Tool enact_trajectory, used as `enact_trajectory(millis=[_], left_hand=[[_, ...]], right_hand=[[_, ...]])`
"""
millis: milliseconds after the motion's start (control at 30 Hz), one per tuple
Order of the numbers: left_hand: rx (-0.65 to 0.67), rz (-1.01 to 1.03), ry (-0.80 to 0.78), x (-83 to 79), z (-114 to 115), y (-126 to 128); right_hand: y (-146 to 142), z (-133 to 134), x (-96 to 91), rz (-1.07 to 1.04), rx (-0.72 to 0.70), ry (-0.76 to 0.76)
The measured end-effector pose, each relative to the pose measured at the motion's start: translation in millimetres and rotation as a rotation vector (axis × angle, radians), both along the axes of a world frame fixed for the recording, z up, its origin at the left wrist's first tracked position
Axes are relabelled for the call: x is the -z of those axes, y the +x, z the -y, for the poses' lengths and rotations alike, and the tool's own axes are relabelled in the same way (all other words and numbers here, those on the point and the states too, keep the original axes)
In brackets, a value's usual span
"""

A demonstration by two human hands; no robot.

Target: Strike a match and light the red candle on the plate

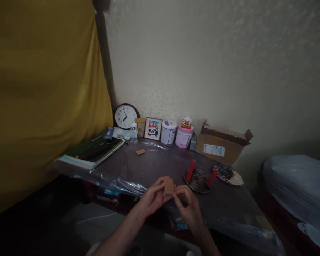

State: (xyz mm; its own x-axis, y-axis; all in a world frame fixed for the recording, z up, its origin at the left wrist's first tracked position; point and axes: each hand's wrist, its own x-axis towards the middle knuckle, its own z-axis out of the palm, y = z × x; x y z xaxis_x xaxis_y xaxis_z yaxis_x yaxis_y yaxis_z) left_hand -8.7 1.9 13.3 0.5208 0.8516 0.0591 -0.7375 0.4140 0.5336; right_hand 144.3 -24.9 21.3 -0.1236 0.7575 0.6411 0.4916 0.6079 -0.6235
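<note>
Just over the table's front edge, my left hand holds a small tan matchbox between thumb and fingers, its printed face turned up. My right hand pinches at the lower right edge of the same box, with thumb and forefinger together. Whether anything else is between those fingertips is too small to tell. A similar flat orange-brown box lies on the table further back. To the right of my hands, two red candles stand tilted on a round metal plate with dark residue.
Black-tipped sticks, probably matches, lie on another plate. An open carton stands behind. Along the wall are a clock, a jar, a framed panda picture and two tins. Books lie left, beside a yellow curtain.
</note>
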Motion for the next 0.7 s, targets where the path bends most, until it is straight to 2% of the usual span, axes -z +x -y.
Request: enact_trajectory(millis=[300, 467, 700], left_hand=[[-0.239, -0.188, 0.131, -2.1, 1, 8], [-0.283, -0.197, 0.17, -1.5, 1, 10], [-0.319, -0.277, 0.222, 2.0, 1, 13]], right_hand=[[1, -4, 0.5, -0.008, 0.05, 0.087], [3, -7, 3.9, -0.037, 0.052, 0.085], [8, -11, 8.5, -0.174, 0.064, -0.02]])
